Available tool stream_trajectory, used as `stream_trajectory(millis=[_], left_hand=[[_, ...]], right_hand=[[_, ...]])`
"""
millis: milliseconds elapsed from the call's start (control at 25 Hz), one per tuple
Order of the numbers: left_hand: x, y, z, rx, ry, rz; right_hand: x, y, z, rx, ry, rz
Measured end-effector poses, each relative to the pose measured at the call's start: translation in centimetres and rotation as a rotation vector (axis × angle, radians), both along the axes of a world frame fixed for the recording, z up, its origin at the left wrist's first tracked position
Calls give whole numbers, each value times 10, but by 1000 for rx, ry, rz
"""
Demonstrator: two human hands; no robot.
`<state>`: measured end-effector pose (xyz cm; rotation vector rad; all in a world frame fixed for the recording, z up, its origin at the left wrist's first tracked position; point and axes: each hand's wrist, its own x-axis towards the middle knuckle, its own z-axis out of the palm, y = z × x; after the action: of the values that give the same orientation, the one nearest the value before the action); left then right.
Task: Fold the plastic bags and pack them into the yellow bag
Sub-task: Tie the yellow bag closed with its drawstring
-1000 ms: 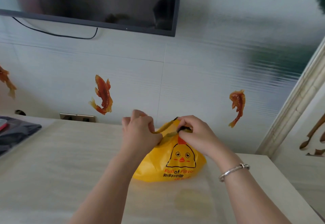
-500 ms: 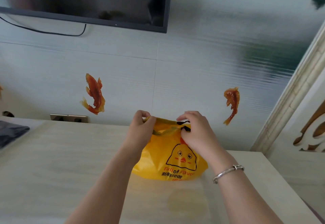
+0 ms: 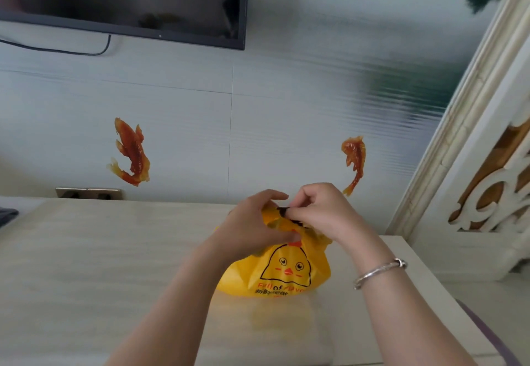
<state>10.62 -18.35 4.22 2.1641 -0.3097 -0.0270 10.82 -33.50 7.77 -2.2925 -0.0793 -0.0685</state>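
With both the left hand (image 3: 252, 222) and right hand (image 3: 324, 210) curled tight, pinching the gathered mouth of the yellow bag (image 3: 275, 273) sitting mid-table (image 3: 100, 265), thin slick plastic could slip or tear, spilling contents.

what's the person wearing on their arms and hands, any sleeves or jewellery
Both forearms are bare, with no sleeves in view. The right wrist carries a thin silver bangle with a small clasp or knot on its outer side. The left hand and right hand show no gloves; no rings can be made out.
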Motion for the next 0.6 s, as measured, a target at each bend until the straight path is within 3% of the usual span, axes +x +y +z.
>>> stream_trajectory(millis=[280, 480, 600], left_hand=[[5, -2, -19, 226, -229, 193], [11, 8, -21, 147, -186, 251], [15, 16, -24, 153, -156, 284]], right_hand=[[-12, -1, 10, 233, 53, -30], [-8, -4, 11, 497, 20, -96], [-6, -2, 6, 818, 9, -20]])
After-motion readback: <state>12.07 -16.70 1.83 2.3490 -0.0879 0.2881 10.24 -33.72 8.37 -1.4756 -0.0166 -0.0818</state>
